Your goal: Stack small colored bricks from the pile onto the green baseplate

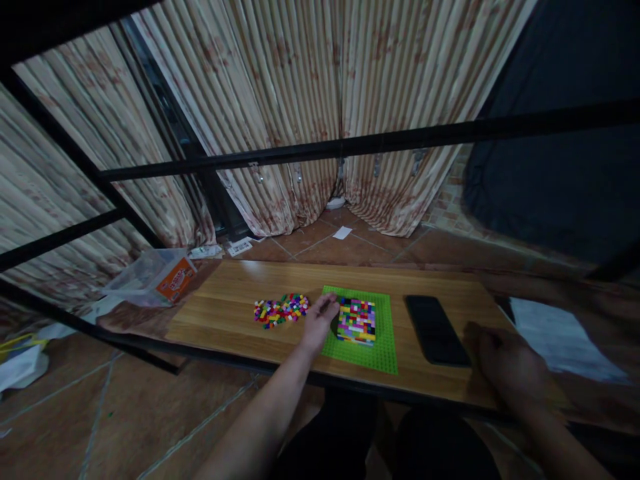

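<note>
A green baseplate (380,347) lies on the wooden tabletop (225,300) and carries a square block of many-coloured small bricks (357,321). A loose pile of small coloured bricks (281,309) lies just left of the plate. My left hand (320,320) rests at the plate's left edge, between the pile and the block, with its fingers curled together; what they hold is too small to make out. My right hand (503,363) lies on the table near the front right edge, fingers curled, beside a black phone (436,329).
A clear plastic bag with an orange label (159,275) sits at the table's left end. White paper (560,337) lies at the right. A black metal frame bar (375,141) crosses above the table. Curtains hang behind, over a tiled floor.
</note>
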Demonstrator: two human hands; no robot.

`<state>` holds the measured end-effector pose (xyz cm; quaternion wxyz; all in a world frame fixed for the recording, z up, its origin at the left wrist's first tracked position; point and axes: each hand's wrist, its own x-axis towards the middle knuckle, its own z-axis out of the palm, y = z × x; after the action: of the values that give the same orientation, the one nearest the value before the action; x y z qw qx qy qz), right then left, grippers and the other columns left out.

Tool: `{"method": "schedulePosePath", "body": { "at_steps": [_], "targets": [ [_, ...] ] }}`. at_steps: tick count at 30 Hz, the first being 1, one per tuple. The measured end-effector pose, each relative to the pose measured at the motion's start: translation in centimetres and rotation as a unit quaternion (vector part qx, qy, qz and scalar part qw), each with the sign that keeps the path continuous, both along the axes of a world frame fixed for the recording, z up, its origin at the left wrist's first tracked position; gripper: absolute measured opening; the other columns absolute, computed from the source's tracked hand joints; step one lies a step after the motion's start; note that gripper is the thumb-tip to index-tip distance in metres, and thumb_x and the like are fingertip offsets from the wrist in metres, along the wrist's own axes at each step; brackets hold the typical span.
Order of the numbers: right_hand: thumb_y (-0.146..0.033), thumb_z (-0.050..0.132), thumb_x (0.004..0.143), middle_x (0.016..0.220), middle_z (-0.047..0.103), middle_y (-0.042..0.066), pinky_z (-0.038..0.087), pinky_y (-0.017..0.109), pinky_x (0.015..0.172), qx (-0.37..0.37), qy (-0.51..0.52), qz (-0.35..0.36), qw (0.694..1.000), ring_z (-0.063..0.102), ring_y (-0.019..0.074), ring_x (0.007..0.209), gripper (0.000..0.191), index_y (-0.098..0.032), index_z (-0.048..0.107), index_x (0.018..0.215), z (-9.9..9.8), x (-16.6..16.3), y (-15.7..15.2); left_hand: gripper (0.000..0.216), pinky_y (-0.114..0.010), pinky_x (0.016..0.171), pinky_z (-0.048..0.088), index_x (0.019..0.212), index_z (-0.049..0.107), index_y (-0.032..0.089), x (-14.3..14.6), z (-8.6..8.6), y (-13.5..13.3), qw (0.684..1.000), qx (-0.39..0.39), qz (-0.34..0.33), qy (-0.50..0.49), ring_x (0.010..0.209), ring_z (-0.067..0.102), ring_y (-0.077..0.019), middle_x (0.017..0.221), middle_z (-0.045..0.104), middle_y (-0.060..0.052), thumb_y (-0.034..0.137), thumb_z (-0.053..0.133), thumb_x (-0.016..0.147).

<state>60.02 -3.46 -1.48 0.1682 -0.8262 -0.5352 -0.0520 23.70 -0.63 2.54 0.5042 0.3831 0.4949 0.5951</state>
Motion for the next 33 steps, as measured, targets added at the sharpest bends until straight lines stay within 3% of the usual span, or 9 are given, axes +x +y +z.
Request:
{"method": "schedulePosePath", "body": {
  "at_steps": [7,14,20,26,29,33],
  "targets": [
    [-0.040,0.029,0.096,0.095,0.070,0.015,0.042,0.034,0.068,-0.009,-0.018,-0.011,1.000,0.066,0.0270,0.083,0.049,-0.013,0.070,0.100,0.1,-0.2,0.0,0.033,-0.035,0.093,0.050,0.094,0.071,0.016,-4.3,-1.3,-2.8,0.995,0.017,0.045,0.083,0.093,0.067,-0.0187,0.097,0.074,-0.007,0.036,0.076,0.068],
    [-0.038,0.031,0.096,0.098,0.071,0.016,0.041,0.033,0.068,-0.008,-0.016,-0.008,1.000,0.066,0.0263,0.082,0.048,-0.013,0.071,0.101,-0.1,0.0,0.1,0.025,-0.033,0.085,0.054,0.094,0.068,0.015,-7.3,-2.8,-3.8,0.974,0.043,0.075,0.210,0.088,0.068,-0.0174,0.096,0.073,-0.009,0.025,0.070,0.071],
    [-0.038,0.030,0.096,0.096,0.071,0.018,0.038,0.034,0.063,-0.009,-0.029,-0.009,0.999,0.066,0.0278,0.081,0.049,-0.011,0.071,0.097,-0.2,0.1,0.1,0.024,-0.030,0.080,0.053,0.099,0.068,0.016,-6.4,-2.1,-3.2,0.899,0.016,0.067,0.433,0.081,0.066,-0.0155,0.097,0.071,-0.008,0.014,0.061,0.076],
    [-0.039,0.030,0.096,0.095,0.070,0.017,0.041,0.033,0.065,-0.022,-0.033,-0.015,0.999,0.066,0.0269,0.079,0.048,-0.012,0.069,0.101,-0.2,0.2,0.1,0.027,-0.034,0.087,0.051,0.106,0.068,0.015,-4.9,-1.1,-2.6,0.828,-0.044,0.050,0.557,0.092,0.067,-0.0202,0.101,0.071,-0.011,0.015,0.055,0.083],
    [-0.041,0.028,0.096,0.095,0.071,0.015,0.041,0.034,0.066,-0.022,-0.026,-0.018,0.999,0.066,0.0269,0.080,0.049,-0.014,0.069,0.100,-0.1,0.1,0.1,0.028,-0.035,0.090,0.050,0.107,0.068,0.015,-4.8,-1.1,-2.5,0.826,-0.051,0.050,0.559,0.096,0.067,-0.0210,0.105,0.071,-0.012,0.013,0.052,0.084],
    [-0.040,0.028,0.096,0.096,0.070,0.015,0.041,0.033,0.065,-0.013,-0.024,-0.016,0.999,0.066,0.0262,0.081,0.048,-0.015,0.069,0.101,0.2,-0.3,0.0,0.028,-0.034,0.092,0.050,0.106,0.068,0.017,-5.2,-1.5,-3.0,0.862,-0.025,0.054,0.503,0.097,0.066,-0.0194,0.104,0.071,-0.009,0.012,0.052,0.083]
  ]
}}
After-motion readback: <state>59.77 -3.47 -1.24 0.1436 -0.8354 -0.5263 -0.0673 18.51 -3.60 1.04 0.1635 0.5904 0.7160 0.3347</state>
